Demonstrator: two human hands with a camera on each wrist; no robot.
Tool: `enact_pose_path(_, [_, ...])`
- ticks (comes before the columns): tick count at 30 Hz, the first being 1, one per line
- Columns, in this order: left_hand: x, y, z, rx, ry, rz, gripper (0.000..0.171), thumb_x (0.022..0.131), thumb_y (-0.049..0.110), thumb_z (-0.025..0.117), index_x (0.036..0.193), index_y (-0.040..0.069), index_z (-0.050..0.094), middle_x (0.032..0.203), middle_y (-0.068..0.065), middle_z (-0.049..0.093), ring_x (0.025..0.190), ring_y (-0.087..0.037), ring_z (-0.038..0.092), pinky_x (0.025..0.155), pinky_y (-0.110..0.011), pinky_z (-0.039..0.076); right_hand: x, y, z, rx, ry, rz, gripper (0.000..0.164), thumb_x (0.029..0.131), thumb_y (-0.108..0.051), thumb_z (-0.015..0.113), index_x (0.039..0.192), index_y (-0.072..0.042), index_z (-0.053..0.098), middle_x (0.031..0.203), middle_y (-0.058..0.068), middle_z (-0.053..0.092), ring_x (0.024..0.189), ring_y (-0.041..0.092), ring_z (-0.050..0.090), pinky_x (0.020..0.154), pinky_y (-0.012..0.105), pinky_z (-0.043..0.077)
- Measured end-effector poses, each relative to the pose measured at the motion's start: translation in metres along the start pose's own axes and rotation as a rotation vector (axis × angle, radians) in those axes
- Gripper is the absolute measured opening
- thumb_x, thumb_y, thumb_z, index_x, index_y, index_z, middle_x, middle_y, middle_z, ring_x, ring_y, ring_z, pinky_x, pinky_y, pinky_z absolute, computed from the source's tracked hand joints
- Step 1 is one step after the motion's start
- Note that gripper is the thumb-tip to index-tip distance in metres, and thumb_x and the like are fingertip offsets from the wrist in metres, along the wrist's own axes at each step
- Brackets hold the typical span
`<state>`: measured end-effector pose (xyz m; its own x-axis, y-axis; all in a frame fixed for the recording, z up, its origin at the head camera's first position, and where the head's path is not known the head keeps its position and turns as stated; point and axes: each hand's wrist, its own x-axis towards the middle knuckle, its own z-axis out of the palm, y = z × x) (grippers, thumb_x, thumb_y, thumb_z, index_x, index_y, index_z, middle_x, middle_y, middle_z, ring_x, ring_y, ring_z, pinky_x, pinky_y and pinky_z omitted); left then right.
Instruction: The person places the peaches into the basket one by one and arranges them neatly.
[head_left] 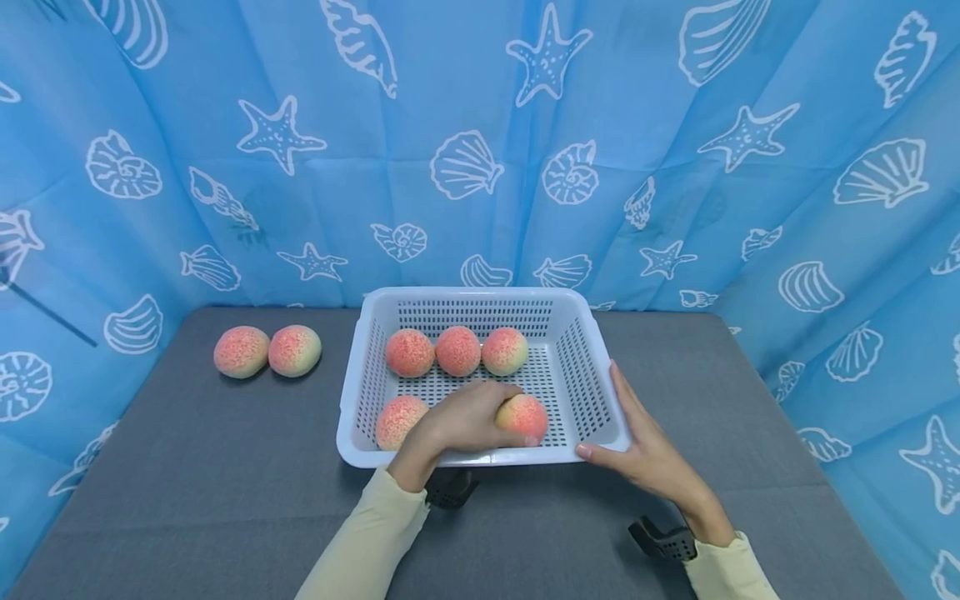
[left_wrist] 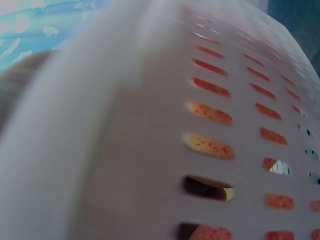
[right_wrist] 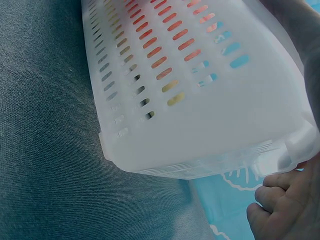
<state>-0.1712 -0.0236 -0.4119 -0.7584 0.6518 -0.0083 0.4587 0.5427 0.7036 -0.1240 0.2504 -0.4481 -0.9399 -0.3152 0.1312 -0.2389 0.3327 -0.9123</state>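
My left hand (head_left: 468, 417) reaches over the front rim of the white plastic basket (head_left: 588, 333) and grips a peach (head_left: 525, 417) inside it. Another peach (head_left: 400, 421) lies left of that hand, and a row of three peaches (head_left: 457, 351) sits further back. At the basket's front right corner my right hand (head_left: 645, 446) holds the rim, thumb at the front and fingers along the right side. The right wrist view shows that hand's curled fingers (right_wrist: 280, 195) by the corner. In the left wrist view the slotted basket wall (left_wrist: 150, 150) hides the left hand's grasp.
Two more peaches (head_left: 267, 350) lie side by side at the back left of the grey tabletop (head_left: 187, 467). A blue curtain (head_left: 480, 125) with white shell and starfish prints hangs behind the table and along its sides.
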Motion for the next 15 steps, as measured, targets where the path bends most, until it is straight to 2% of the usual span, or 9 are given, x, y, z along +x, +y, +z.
enact_pose_path(5, [-0.0011,0.0003,-0.0002,0.005,-0.03,0.011,0.042,0.088,0.032,0.081,0.125,0.016,0.07,0.107,0.007,0.068,0.087,-0.009,0.06,0.081,-0.029,0.051,-0.0006,0.0,-0.0003,0.01,0.0,0.006,0.12,0.084,-0.003,0.083,0.165,-0.025,-0.003,0.167,0.02,0.007,0.122,0.059,0.05,0.077,0.039,0.06])
enact_pose_path(8, [-0.0014,0.0012,0.0007,0.04,-0.032,-0.006,0.038,0.091,0.039,0.076,0.122,0.018,0.07,0.103,0.009,0.067,0.085,-0.009,0.059,0.08,-0.03,0.05,-0.0009,-0.0003,-0.0004,0.013,-0.002,0.01,0.12,0.084,-0.005,0.083,0.165,-0.025,-0.004,0.167,0.02,0.007,0.123,0.059,0.05,0.078,0.038,0.06])
enact_pose_path(15, [-0.0016,0.0012,0.0031,0.119,-0.011,-0.067,0.038,0.091,0.049,0.073,0.112,0.017,0.071,0.087,0.009,0.061,0.075,-0.012,0.057,0.065,-0.029,0.046,-0.0002,-0.0027,0.0013,-0.029,0.006,0.006,0.118,0.085,-0.003,0.081,0.165,-0.025,-0.003,0.167,0.021,0.007,0.123,0.059,0.05,0.078,0.041,0.06])
